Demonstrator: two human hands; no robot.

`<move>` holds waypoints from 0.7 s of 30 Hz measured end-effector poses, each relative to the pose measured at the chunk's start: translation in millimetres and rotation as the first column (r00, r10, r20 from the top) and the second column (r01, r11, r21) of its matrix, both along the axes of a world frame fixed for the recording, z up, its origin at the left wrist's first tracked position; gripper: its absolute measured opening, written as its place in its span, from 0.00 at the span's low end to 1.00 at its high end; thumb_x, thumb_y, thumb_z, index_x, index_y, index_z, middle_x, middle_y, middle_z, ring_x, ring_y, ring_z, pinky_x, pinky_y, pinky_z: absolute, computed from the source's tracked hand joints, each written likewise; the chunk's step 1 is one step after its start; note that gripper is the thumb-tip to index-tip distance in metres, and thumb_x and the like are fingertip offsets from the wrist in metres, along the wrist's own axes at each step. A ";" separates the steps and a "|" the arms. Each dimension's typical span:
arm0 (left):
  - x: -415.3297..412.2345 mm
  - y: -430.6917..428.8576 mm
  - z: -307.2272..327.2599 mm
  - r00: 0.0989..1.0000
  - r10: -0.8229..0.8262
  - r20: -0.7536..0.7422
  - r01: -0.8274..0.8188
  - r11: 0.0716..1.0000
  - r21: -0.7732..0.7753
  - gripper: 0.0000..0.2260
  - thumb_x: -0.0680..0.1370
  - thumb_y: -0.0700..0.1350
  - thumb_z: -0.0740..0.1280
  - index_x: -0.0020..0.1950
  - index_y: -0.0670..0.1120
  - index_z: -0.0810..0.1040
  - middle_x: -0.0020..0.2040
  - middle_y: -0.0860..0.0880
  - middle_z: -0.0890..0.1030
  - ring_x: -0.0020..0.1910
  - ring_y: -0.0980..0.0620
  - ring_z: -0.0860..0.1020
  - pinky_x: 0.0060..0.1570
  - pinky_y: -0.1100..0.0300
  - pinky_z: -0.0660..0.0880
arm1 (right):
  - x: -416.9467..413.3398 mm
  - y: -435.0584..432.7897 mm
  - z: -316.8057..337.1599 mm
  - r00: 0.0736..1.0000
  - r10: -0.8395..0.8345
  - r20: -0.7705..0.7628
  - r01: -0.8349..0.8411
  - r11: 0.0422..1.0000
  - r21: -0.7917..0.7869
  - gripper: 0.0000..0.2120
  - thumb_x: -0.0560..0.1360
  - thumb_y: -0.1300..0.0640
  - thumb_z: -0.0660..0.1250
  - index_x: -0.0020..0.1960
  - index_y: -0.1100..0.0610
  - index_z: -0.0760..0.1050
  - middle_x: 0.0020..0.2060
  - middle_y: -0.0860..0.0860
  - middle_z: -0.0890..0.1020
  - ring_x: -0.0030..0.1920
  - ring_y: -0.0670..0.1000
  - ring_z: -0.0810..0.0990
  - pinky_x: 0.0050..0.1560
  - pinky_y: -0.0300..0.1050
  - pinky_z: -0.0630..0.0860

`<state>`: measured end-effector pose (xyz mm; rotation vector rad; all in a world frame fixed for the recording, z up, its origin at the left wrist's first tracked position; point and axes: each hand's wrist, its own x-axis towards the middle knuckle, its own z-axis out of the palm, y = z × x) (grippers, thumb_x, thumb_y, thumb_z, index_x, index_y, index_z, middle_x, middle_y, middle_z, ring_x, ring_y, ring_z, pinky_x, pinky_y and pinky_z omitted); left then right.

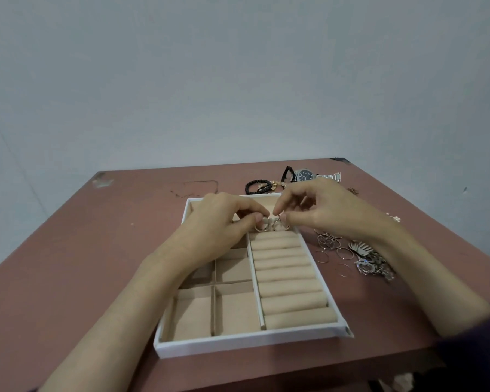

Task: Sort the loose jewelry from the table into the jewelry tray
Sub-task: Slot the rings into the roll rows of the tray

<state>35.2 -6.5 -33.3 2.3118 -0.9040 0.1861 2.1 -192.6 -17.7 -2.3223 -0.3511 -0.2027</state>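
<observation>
A white jewelry tray (238, 342) with beige lining lies in the middle of the table. Its right side holds beige ring rolls (286, 275); its left side has square compartments (235, 309). Both hands meet over the far end of the ring rolls. My left hand (224, 222) pinches a thin ring (261, 226) between thumb and forefinger. My right hand (320, 210) pinches a second ring (364, 225) right beside it. Both rings touch the top roll. A pile of loose rings (330, 244) and sparkly pieces (371, 263) lies right of the tray.
Beyond the tray lie a black bead bracelet (256, 186) and a silver wristwatch (309, 175) with a black cord. Small pale pieces (395, 217) sit at the right. The reddish-brown table (96, 250) ends near a grey wall behind.
</observation>
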 end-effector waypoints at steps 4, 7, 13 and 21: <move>0.0 -0.6 -0.5 1.000 0.002 0.008 -0.002 1.000 0.007 0.08 0.76 0.44 0.65 0.50 0.53 0.83 0.41 0.57 0.81 0.36 0.65 0.74 0.38 0.70 0.67 | 1.0 0.7 -2.3 1.000 0.017 -0.010 -0.017 1.000 -0.018 0.06 0.69 0.65 0.70 0.40 0.55 0.81 0.23 0.40 0.76 0.28 0.40 0.71 0.33 0.30 0.68; 0.1 -0.3 -0.5 1.000 0.008 0.018 -0.008 1.000 -0.002 0.08 0.76 0.44 0.66 0.50 0.52 0.83 0.40 0.56 0.78 0.37 0.66 0.73 0.37 0.73 0.65 | 1.7 0.8 -3.2 0.999 0.035 -0.022 -0.035 0.999 -0.030 0.04 0.68 0.63 0.71 0.39 0.55 0.81 0.24 0.43 0.78 0.28 0.40 0.71 0.34 0.33 0.69; 0.2 0.3 -0.2 0.999 0.007 0.044 -0.006 1.000 -0.016 0.07 0.74 0.45 0.68 0.51 0.51 0.83 0.39 0.58 0.79 0.37 0.65 0.74 0.39 0.77 0.65 | 2.6 0.3 -3.4 0.999 0.030 -0.021 -0.031 0.998 -0.046 0.04 0.68 0.62 0.71 0.39 0.54 0.81 0.23 0.42 0.76 0.28 0.40 0.70 0.34 0.33 0.69; -0.6 -0.6 1.9 0.999 -0.031 0.031 0.031 0.999 -0.010 0.06 0.73 0.44 0.70 0.47 0.50 0.84 0.43 0.52 0.83 0.37 0.62 0.74 0.38 0.75 0.66 | 2.0 0.4 -3.6 0.999 0.040 -0.037 -0.040 0.999 -0.015 0.03 0.69 0.63 0.71 0.39 0.56 0.81 0.22 0.43 0.76 0.26 0.39 0.72 0.32 0.29 0.68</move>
